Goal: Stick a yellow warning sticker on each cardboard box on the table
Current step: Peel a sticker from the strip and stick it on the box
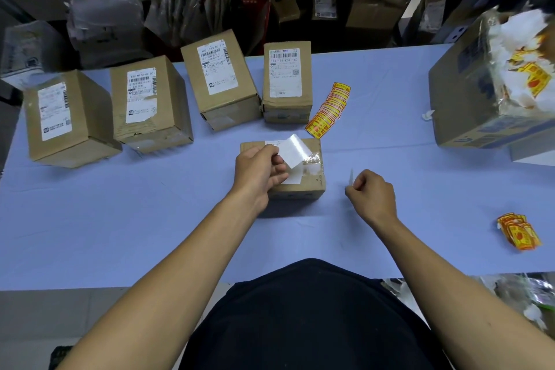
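A small cardboard box [309, 180] lies in front of me on the light blue table [150, 219]. Over it, my left hand [258, 171] pinches a white glossy backing sheet [292, 151] by its corner. My right hand [371, 194] is to the right of the box, its fingers pinching a thin sticker [350, 179] seen edge-on. Behind stand several upright boxes with white shipping labels, among them one at far left [64, 120], one at middle [220, 79] and one right of it [286, 81]. A strip of yellow warning stickers [329, 111] lies beside that last box.
A large open carton [468, 93] holding crumpled backing paper and yellow stickers sits at the right. A small pile of yellow stickers [518, 231] lies near the table's right front. Shelving with bags and parcels runs behind the table.
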Demonstrator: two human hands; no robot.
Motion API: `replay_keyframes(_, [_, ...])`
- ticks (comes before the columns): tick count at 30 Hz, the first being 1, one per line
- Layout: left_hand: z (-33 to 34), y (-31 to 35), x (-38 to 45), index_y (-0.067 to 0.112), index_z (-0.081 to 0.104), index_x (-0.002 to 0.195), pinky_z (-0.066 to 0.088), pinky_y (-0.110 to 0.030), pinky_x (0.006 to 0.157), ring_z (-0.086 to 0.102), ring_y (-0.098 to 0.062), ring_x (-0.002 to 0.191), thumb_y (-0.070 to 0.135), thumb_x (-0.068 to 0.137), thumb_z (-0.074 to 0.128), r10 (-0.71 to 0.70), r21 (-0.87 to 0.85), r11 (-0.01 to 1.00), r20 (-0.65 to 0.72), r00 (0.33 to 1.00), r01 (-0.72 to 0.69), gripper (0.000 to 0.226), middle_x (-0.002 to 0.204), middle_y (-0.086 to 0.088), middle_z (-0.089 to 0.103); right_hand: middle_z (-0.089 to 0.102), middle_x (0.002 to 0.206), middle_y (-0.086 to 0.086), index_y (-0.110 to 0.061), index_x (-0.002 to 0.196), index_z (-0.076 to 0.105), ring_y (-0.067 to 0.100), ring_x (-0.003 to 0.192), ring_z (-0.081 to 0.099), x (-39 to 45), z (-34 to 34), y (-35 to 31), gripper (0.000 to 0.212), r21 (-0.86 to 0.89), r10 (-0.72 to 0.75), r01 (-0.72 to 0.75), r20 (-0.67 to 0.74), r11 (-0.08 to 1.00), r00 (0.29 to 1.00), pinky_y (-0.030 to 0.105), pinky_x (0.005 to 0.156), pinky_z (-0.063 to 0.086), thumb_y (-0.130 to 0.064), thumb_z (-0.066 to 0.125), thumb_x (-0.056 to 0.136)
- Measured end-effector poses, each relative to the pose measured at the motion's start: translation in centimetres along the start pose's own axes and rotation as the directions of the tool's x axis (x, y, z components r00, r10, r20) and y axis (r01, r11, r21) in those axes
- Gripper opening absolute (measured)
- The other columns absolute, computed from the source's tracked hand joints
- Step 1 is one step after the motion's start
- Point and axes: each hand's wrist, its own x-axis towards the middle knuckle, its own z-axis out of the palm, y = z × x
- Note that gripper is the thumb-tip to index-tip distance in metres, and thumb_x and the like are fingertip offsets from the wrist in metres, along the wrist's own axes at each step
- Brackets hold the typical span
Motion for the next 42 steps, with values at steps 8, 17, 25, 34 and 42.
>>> replay_keyframes(8, [0.4, -0.2, 0.1, 0.009, 0.061, 0.079, 0.056, -0.025, 0.055, 0.058, -0.011, 0.050, 0.011, 0.094, 0.054, 0.006, 0.025, 1.000, 0.009, 1.000, -0.006, 0.017, 0.061, -0.002, 0.056, 0.066, 0.078, -0.003, -0.018, 0.120, 0.053, 0.022, 0.080, 0.060, -0.2, 0.0, 0.3, 0.040, -0.014, -0.027, 0.028, 0.057, 1.000, 0.998, 0.031, 0.063, 0.044, -0.023, 0.072, 0.085])
replay_keyframes(17, [1.7, -0.6, 0.9, 0.008, 0.056, 0.078, 0.053, -0.023, 0.047, 0.055, -0.013, 0.052, 0.008, 0.095, 0.054, -0.207, -0.126, 0.969, 0.040, 0.977, 0.211, 0.017, 0.060, -0.003, 0.053, 0.061, 0.114, 0.001, -0.022, 0.135, 0.053, 0.019, 0.093, 0.062, -2.1, -0.4, -3.3, 0.047, -0.170, -0.564, 0.546, -0.079, 0.820, 0.822, 0.031, 0.063, 0.051, -0.022, 0.068, 0.090])
replay_keyframes(25, [2.2, -1.1, 0.9, 0.005, 0.057, 0.077, 0.053, -0.023, 0.046, 0.056, -0.011, 0.040, 0.006, 0.094, 0.055, -0.197, -0.172, 0.963, 0.077, 0.977, 0.208, 0.016, 0.049, -0.002, 0.053, 0.068, 0.101, 0.012, -0.009, 0.088, 0.070, 0.035, 0.084, 0.062, -2.3, -0.7, -5.9, 0.012, -0.409, -0.843, 0.745, -0.139, 0.527, 0.520, 0.032, 0.044, 0.046, -0.001, 0.074, 0.080])
replay_keyframes(34, [0.0, 0.6, 0.6, 0.010, 0.064, 0.089, 0.052, -0.026, 0.065, 0.060, -0.017, 0.071, 0.016, 0.093, 0.059, -0.122, -0.333, 0.928, 0.147, 0.981, 0.166, 0.009, 0.079, -0.004, 0.063, 0.066, 0.072, -0.002, -0.018, 0.078, 0.065, 0.007, 0.058, 0.057, -1.6, -1.6, -7.1, 0.017, 0.754, -0.063, -0.147, 0.242, 0.640, 0.968, 0.018, 0.050, 0.046, -0.006, 0.066, 0.090])
replay_keyframes(42, [-0.3, -1.1, 0.2, 0.015, 0.064, 0.077, 0.050, -0.022, 0.052, 0.059, -0.008, 0.053, 0.005, 0.089, 0.069, 0.020, 0.345, 0.927, 0.346, 0.938, -0.148, 0.016, 0.061, 0.000, 0.061, 0.064, 0.077, 0.003, -0.014, 0.088, 0.066, 0.009, 0.058, 0.053, -1.4, -1.8, -6.6, 0.004, 0.638, 0.016, -0.379, 0.498, 0.671, 0.867, 0.018, 0.048, 0.045, -0.013, 0.068, 0.091])
